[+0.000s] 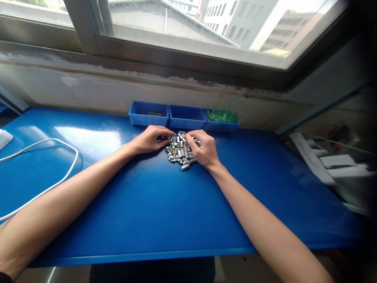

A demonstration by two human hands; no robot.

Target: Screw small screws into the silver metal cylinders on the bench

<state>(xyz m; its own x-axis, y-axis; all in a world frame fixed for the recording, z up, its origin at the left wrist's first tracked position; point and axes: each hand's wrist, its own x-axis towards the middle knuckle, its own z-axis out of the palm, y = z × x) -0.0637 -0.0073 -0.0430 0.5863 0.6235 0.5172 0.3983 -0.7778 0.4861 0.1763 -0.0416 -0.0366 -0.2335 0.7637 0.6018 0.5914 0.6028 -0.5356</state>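
Note:
A pile of several small silver metal cylinders (180, 152) lies on the blue table (153, 204), near its far edge. My left hand (150, 139) rests at the pile's left side, its fingers curled and pinched at a piece at the pile's top left. My right hand (205, 148) sits on the pile's right side, fingers bent over the pieces and pinching one near the top. What exactly each pinch holds is too small to make out.
Three blue bins stand in a row behind the pile: the left bin (149, 114) holds small metal parts, the middle bin (186, 117) looks bare, the right bin (221, 120) holds green pieces. A white cable (59, 173) loops across the left. A wall and window rise behind.

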